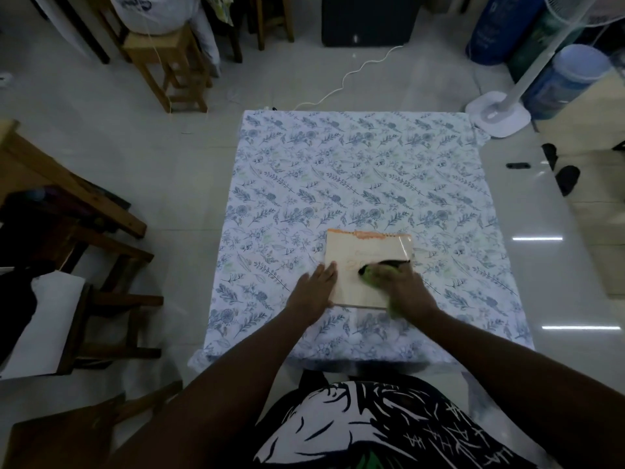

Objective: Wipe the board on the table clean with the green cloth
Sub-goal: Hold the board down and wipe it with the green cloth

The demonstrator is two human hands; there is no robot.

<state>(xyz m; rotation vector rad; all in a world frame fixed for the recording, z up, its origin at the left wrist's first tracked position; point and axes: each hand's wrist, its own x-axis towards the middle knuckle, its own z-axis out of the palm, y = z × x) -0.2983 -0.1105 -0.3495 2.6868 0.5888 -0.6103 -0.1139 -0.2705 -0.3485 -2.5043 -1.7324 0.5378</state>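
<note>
A pale rectangular board (365, 252) with an orange top edge and faint writing lies on the table (338, 164), near its front edge. My left hand (314, 289) rests flat on the table with its fingertips on the board's left edge. My right hand (402, 286) presses the green cloth (367, 273) onto the board's lower right part. Bits of the cloth show at my fingertips and under my wrist. A dark object, perhaps a marker (394, 263), lies just beyond my right fingers.
The table wears a white cloth with a blue leaf print. Wooden stools (169, 62) and benches (67, 198) stand at the left. At the right are a fan base (497, 113) and a white cable (351, 76) on the tiled floor.
</note>
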